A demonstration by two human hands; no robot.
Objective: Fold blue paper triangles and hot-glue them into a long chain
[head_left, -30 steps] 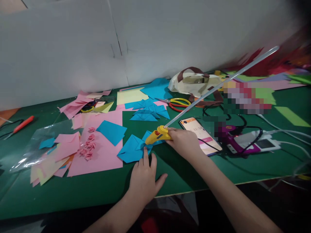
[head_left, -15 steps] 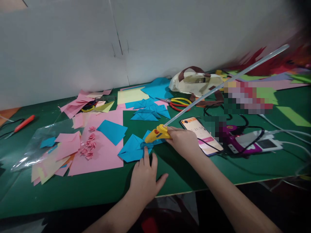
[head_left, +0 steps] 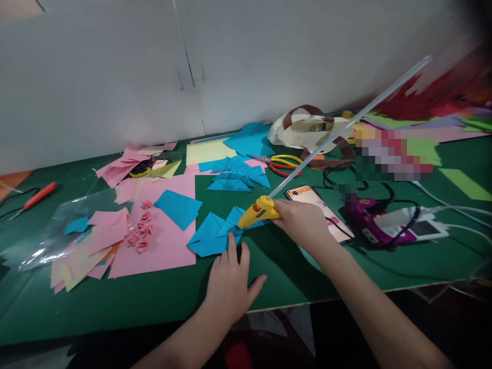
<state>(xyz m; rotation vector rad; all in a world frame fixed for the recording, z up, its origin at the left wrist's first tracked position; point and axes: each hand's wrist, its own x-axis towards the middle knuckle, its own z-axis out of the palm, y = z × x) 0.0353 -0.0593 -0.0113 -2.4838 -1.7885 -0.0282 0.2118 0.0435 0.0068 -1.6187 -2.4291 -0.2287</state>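
- Toward the near edge of the green surface, around mid-length, lies the folded blue paper, flat, its pointed flaps overlapping.
- The left hand is palm down, fingers loosely spread, with the index fingertip on the paper's near side.
- The right hand is closed round the yellow glue gun, which has just slid slightly right, off that fingertip; I'd say the finger has more room from the nozzle now.
- From the gun, a clear stick slants up toward the far right corner, passing above the scissors.
- By the right wrist, a phone and a dark cable crowd the space and could snag the arm.
- More blue folds sit farther back.
- Toward the left edge, a pink sheet bears small paper roses.
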